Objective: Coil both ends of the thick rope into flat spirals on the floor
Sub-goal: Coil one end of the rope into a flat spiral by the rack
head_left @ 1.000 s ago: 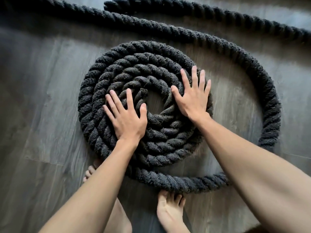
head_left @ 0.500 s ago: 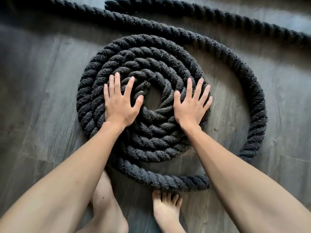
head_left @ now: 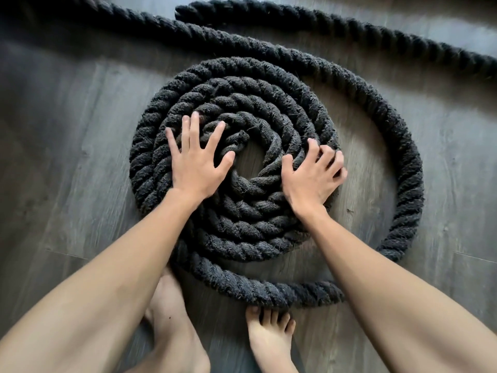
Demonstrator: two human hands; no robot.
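A thick black twisted rope lies on the floor wound into a flat spiral (head_left: 242,227) of several turns, with a small bare gap at its centre. My left hand (head_left: 196,160) rests flat on the spiral's left side, fingers spread over the inner turns. My right hand (head_left: 313,176) sits on the right side with fingers curled into the turns, pressing rather than clearly gripping. The outermost turn (head_left: 406,168) loops loosely wide to the right, away from the packed turns. The rope's other end (head_left: 183,12) lies straight along the top.
The floor (head_left: 67,157) is dark grey wood planks. My two bare feet (head_left: 269,335) stand just in front of the spiral, toes touching the outer rope turn. A straight rope length (head_left: 376,30) crosses the top of the view.
The spiral has been rotated and tightened, and the loose outer loop has drawn closer. My left hand slid up onto the inner turns. My right hand's fingers went from flat to curled.
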